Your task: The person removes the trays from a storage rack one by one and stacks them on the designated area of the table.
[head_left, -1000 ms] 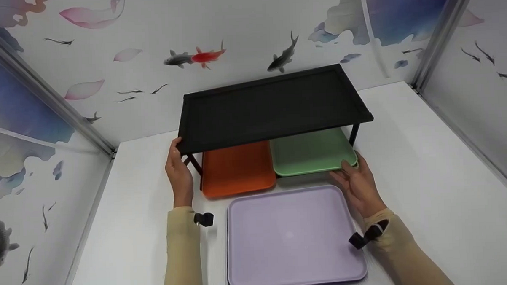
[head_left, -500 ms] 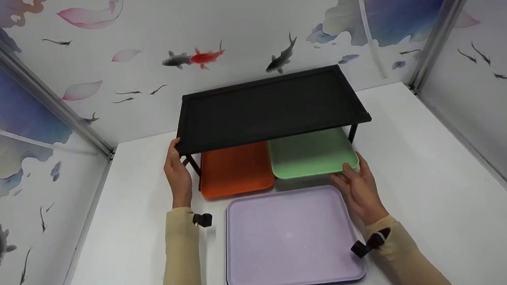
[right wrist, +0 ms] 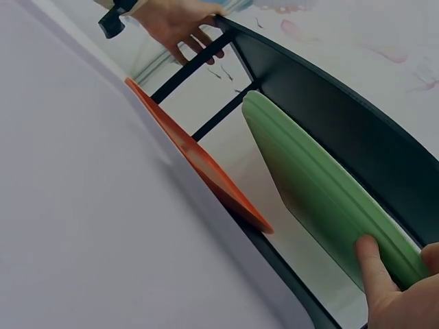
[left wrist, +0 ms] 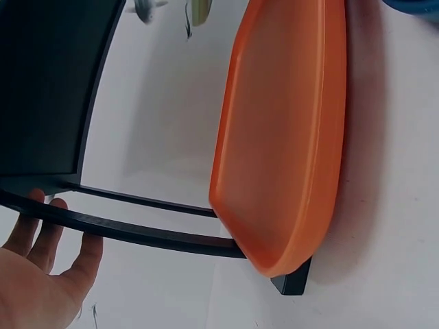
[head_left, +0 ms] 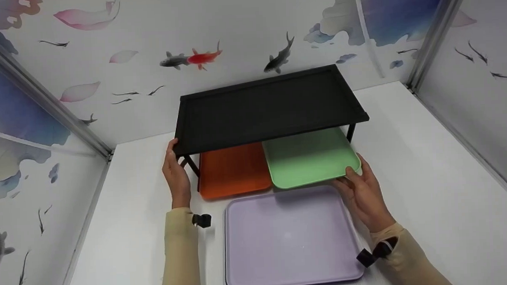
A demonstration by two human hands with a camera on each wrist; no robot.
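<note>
Green tray (head_left: 311, 159): near corner pinched by right hand (head_left: 363, 193), lifted partway from under shelf. Black shelf (head_left: 265, 108): left hand (head_left: 175, 177) grips its end, steadying it.

White tabletop (head_left: 427, 161) boxed in by fish-printed wall panels (head_left: 149, 45) — metal corner posts (head_left: 45, 103).

A small staged recording booth, not a lived-in room; a plain white bench (head_left: 427, 174) is boxed in by wall panels (head_left: 241, 29) printed with painted fish and petals; bare metal posts (head_left: 435, 30) join the panels at the corners.
</note>
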